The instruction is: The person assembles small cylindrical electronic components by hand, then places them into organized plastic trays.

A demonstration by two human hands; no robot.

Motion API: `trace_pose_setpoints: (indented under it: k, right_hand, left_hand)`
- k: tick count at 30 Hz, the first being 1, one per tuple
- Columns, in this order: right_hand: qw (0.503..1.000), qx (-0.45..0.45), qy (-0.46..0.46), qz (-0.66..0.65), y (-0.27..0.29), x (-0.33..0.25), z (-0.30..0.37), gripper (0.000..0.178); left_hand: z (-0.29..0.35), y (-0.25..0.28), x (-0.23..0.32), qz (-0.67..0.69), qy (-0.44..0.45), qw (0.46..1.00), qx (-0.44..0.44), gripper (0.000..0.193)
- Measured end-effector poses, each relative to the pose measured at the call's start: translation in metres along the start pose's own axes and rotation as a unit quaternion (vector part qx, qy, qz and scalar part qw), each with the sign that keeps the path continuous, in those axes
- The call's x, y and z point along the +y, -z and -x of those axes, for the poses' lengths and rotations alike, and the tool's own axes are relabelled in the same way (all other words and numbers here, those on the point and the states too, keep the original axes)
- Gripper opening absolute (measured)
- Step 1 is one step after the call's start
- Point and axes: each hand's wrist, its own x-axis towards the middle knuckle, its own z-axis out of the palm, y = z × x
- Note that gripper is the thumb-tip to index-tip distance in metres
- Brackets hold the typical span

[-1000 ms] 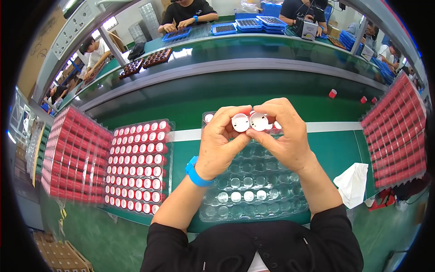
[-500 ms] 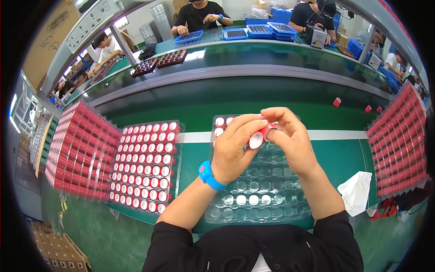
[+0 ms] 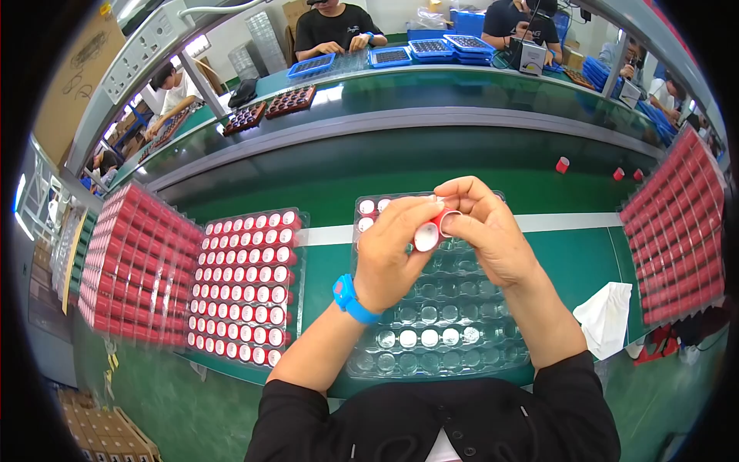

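Observation:
My left hand [image 3: 400, 239] pinches a small red cylinder [image 3: 426, 237] whose round white end faces me. Close against it, my right hand [image 3: 493, 235] grips a second red cylinder [image 3: 450, 222], with its pale rim showing beside the thumb. Some fingertips are hidden behind the pieces. Both hands are raised over a clear plastic tray [image 3: 431, 314] with round pockets. White-ended red cylinders [image 3: 367, 206] sit in its far left pockets, while many nearer pockets show bare plastic. A blue band [image 3: 354, 299] is round my left wrist.
On the left a tray of red cylinders [image 3: 245, 289] lies beside a tall stack of filled trays [image 3: 131, 266]. Another stack [image 3: 677, 231] stands at right, near a white cloth [image 3: 606, 319]. Loose red cylinders [image 3: 563, 165] lie far right. Several people work beyond the metal rail [image 3: 400, 121].
Both hands keep their grip on the cylinders. The left cylinder has tilted slightly and shifted a little left; the view has shifted slightly too.

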Motion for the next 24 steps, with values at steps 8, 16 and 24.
trace_pose_setpoints:
  k: [8,16,24]
  right_hand:
    - [0.996,-0.062,0.008,0.069,0.006,-0.016,0.004,0.052]
    - [0.963,-0.068,0.095,0.242,0.009,-0.021,0.006,0.06]
    - [0.931,-0.075,0.102,0.343,0.016,-0.014,-0.001,0.054]
  left_hand:
    - [0.003,0.001,0.0,0.227,0.193,0.954,-0.01,0.037]
    - [0.002,0.001,-0.009,0.304,0.204,0.93,-0.022,0.038]
    - [0.0,0.011,-0.01,0.2,0.212,0.954,-0.071,0.038]
